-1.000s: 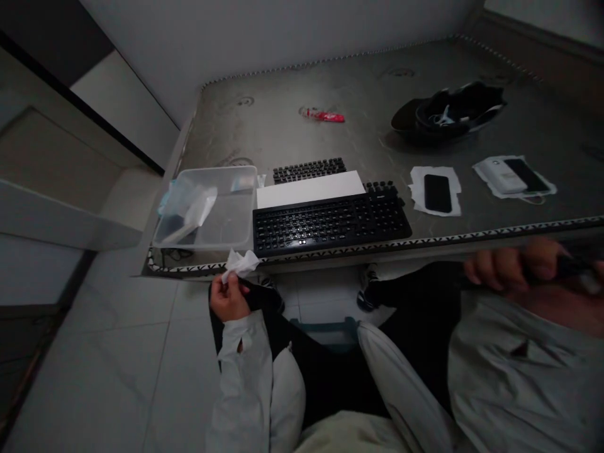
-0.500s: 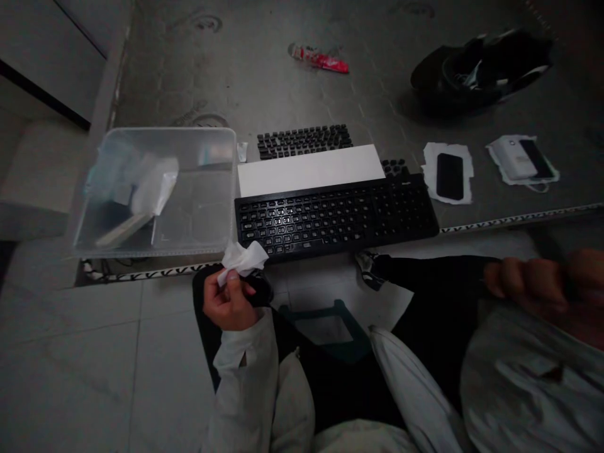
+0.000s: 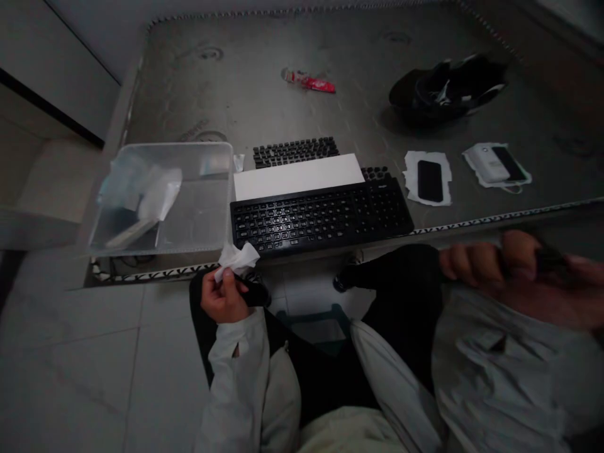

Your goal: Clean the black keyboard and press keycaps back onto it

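Between its thumb and fingers my left hand (image 3: 225,299) pinches a crumpled white tissue (image 3: 239,257), just off the near left corner of a black keyboard (image 3: 321,217). The keyboard's keycaps are off. Loose keycaps (image 3: 297,151) lie in rows behind it, partly covered by a long white card or strip (image 3: 299,177). At the right, over my thigh, my right hand (image 3: 514,277) is curled and blurred by motion. A dark patch shows in its grip, but I cannot make out what it is.
A clear plastic bin (image 3: 231,195) with wrappers stands left of the keyboard. To the right lie a black phone-like slab (image 3: 430,181) on white paper and a white device (image 3: 491,162). Farther back are a red tube (image 3: 311,82) and a black cap (image 3: 415,94).
The view has tilted up and shifted, so more of the table's back edge shows. My right hand has come farther into view. My left hand keeps its pinch on the tissue.
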Tool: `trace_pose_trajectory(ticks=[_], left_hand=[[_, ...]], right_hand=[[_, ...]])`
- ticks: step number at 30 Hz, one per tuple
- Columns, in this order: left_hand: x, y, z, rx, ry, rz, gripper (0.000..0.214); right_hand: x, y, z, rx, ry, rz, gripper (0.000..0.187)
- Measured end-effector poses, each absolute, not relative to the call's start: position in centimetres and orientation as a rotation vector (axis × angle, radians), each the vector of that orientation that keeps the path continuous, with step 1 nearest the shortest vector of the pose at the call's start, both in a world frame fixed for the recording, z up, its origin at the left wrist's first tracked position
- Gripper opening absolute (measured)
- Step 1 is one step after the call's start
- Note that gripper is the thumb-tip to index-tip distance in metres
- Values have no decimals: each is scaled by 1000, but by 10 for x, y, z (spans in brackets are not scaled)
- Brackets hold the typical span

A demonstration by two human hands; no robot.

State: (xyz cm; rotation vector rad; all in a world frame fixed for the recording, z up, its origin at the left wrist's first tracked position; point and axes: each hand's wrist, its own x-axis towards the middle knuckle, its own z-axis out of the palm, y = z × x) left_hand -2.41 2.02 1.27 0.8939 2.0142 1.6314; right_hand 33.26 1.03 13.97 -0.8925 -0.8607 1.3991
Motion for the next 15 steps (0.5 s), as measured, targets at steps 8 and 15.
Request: trace_pose_trajectory(ticks=[8, 15], left_hand=[[-26, 9, 16, 908, 2072, 1573, 27], [-28, 2, 21, 842, 2082, 1566, 31]], right_hand=[[285, 24, 124, -459, -677, 1493, 27], [282, 19, 130, -466, -574, 1405, 29]])
